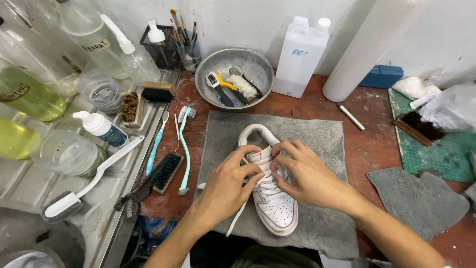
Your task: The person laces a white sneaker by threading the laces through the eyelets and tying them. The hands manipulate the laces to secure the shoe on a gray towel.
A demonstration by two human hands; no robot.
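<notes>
Head view, hands: left hand (229, 181) and right hand (303, 173) meet over the lacing of a white sneaker (270, 193); left fingers curl and pinch a white shoelace (237, 217), right fingers bend down onto the laces near the tongue, though what they pinch is hidden
Head view, sneaker position: it lies sole-down on a grey cloth mat (317, 149) on the reddish workbench (372, 149), near the middle of the mat
Head view, sneaker axis: long axis runs away from the person; perforated toe points toward the person, heel opening toward the wall
Head view, metal bowl (208, 74): holds a white-bristled brush (244, 87), a small yellow-handled brush and a dark-handled tool
Head view, mesh holder (161, 49): holds a white-capped bottle; a clear cup (189, 55) beside it holds thin paintbrushes
Head view, bottles at left: two large clear bottles (27, 94) hold yellow-green liquid; others look clear and their contents are hard to judge
Head view, drainer tray: carries a teal toothbrush (156, 144), a black shoe brush (166, 171) and a white long-handled brush (89, 181)
Head view, cut off: white jug (300, 54) stands by the wall; a white roll (367, 49) runs out of frame at the top; a second grey cloth (419, 198) lies at right; sneaker's midfoot is covered by both hands
</notes>
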